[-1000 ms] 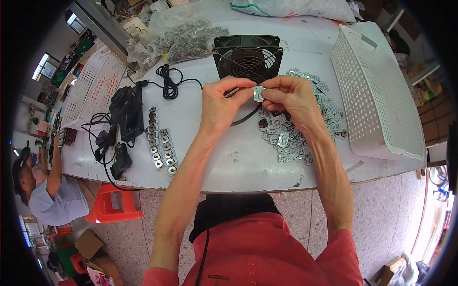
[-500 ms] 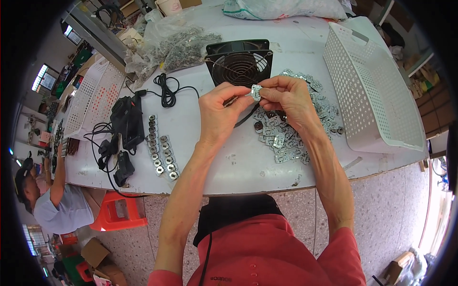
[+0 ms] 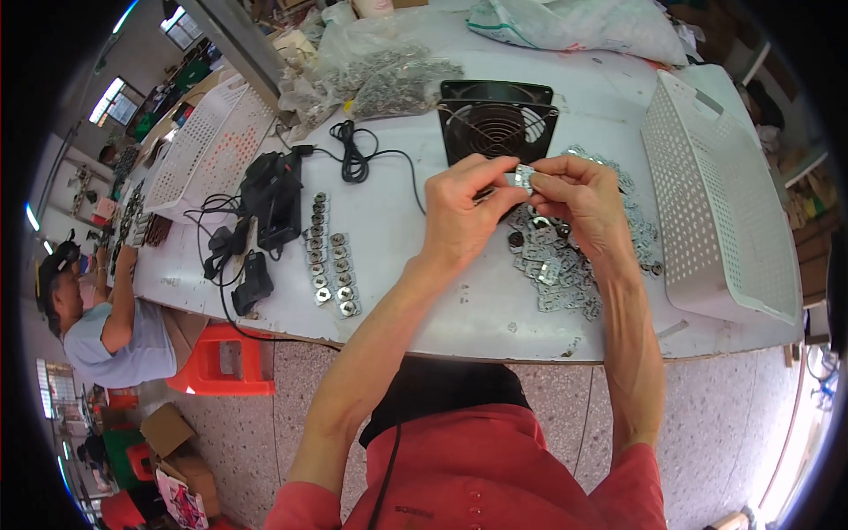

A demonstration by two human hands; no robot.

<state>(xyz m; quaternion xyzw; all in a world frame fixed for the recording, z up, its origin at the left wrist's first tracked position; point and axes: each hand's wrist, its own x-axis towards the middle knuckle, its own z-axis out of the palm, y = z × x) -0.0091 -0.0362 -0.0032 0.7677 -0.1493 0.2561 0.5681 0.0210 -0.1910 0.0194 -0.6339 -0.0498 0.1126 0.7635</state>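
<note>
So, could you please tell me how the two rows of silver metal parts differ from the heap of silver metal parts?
The two rows of silver metal parts are lined up; the heap of silver metal parts is jumbled. The rows hold fewer pieces, the heap many more. Both lie on the white table.

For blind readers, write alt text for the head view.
A person's left hand and right hand pinch a small metal part over a white table, near a black fan; a heap of metal parts lies at right, two rows of metal pieces at left.
</note>
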